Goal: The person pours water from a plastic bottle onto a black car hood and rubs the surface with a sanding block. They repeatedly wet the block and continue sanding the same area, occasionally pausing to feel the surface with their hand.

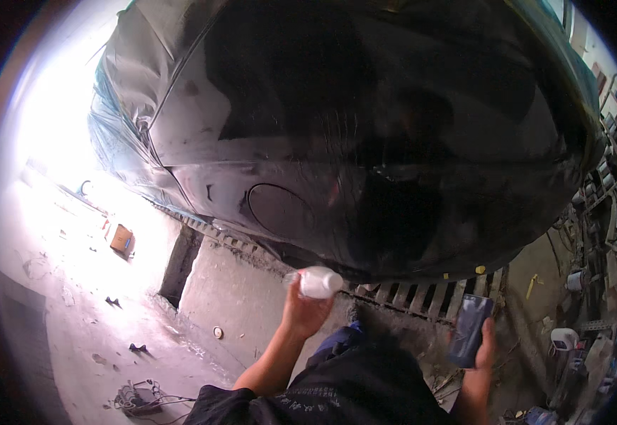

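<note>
My left hand (305, 312) is closed around a small white plastic container (320, 282), held sideways just below the lower edge of a glossy black car body (266, 127). My right hand (484, 347) is closed on a dark smartphone (469, 329), held upright off to the right. The car has an oval panel on its lower part, with creased plastic sheeting (121, 134) over its left side and along its edges.
A slatted grating (439, 301) runs under the car beside a dark slot in the concrete floor. A cardboard box (119, 237) and a device with tangled cables (138, 400) lie at left. A cluttered rack (609, 212) and a white device (563, 338) stand at right.
</note>
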Available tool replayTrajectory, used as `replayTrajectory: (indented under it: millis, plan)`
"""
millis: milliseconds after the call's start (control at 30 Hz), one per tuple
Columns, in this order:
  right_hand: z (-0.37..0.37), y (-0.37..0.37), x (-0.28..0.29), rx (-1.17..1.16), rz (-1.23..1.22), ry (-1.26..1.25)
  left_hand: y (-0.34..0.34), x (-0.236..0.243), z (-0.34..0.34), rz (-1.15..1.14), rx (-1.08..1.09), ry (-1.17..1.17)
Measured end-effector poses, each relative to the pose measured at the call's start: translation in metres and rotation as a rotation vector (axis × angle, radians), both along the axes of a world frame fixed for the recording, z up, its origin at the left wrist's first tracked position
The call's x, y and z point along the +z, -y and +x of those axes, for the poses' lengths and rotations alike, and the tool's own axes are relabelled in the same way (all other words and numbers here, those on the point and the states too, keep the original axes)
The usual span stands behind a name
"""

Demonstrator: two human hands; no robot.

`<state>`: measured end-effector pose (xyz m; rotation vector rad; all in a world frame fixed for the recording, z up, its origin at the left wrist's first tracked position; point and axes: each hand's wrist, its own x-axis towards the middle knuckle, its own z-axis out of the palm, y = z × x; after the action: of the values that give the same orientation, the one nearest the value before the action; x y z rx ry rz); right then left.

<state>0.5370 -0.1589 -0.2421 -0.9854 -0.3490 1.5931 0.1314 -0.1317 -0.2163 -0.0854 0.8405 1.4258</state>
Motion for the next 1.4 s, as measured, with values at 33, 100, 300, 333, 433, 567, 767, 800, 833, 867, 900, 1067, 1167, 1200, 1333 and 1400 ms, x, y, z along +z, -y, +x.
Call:
replayTrajectory:
  millis: [33, 100, 300, 333, 433, 567, 767, 800, 833, 867, 900, 1067, 1167, 1200, 1333, 1400]
  plan:
    - [-0.014, -0.003, 0.012, 0.026, 0.019, -0.093, 0.001, -0.011, 0.003, -0.039, -0.062, 0.071]
    - [-0.03, -0.009, 0.023, 0.106, 0.083, -0.228, -0.002, -0.028, 0.012, 0.111, -0.264, 0.278]
    - [-0.057, -0.017, 0.034, 0.244, 0.299, -0.512, -0.015, -0.063, 0.083, -0.093, -0.629, 0.198]
    - [-0.055, -0.017, 0.033, 0.281, 0.281, -0.509, -0.02, -0.069, 0.092, -0.136, -0.705, 0.261]
    - [-0.044, -0.008, 0.023, 0.326, 0.232, -0.477, -0.021, -0.094, 0.129, 0.281, -1.057, -0.172]
    - [-0.041, 0.014, 0.031, 0.121, 0.247, -0.409, -0.038, -0.055, 0.172, 0.076, -1.034, 0.286]
    - [-0.015, 0.046, 0.051, 0.006, 0.25, -0.197, -0.037, -0.051, 0.225, -0.219, -1.269, 0.095]
    - [-0.009, 0.05, 0.051, 0.027, 0.218, -0.168, -0.035, -0.05, 0.224, -0.212, -1.358, 0.026]
    - [0.0, 0.058, 0.04, -0.038, 0.204, -0.124, -0.039, -0.048, 0.228, -0.191, -1.486, -0.05]
    - [0.009, 0.063, 0.032, -0.07, 0.178, -0.085, -0.041, -0.041, 0.223, -0.081, -1.633, -0.273]
    - [0.016, 0.065, 0.023, -0.098, 0.152, -0.045, -0.045, -0.032, 0.217, -0.098, -1.694, -0.43]
    - [0.061, 0.072, 0.0, -0.321, -0.19, 0.088, -0.093, 0.098, 0.117, 1.007, -0.911, -1.31]
    - [0.074, 0.076, -0.031, -0.401, -0.297, 0.193, -0.156, 0.15, 0.042, 1.506, -0.004, -2.025]
    - [0.084, 0.08, -0.051, -0.427, -0.304, 0.278, -0.173, 0.169, 0.026, 1.349, 0.05, -2.226]
    - [0.116, 0.097, -0.115, -0.532, -0.313, 0.678, -0.214, 0.212, 0.009, 0.718, 0.07, -2.67]
    - [0.127, 0.105, -0.124, -0.497, -0.262, 0.998, -0.232, 0.217, 0.014, 0.683, 0.106, -2.679]
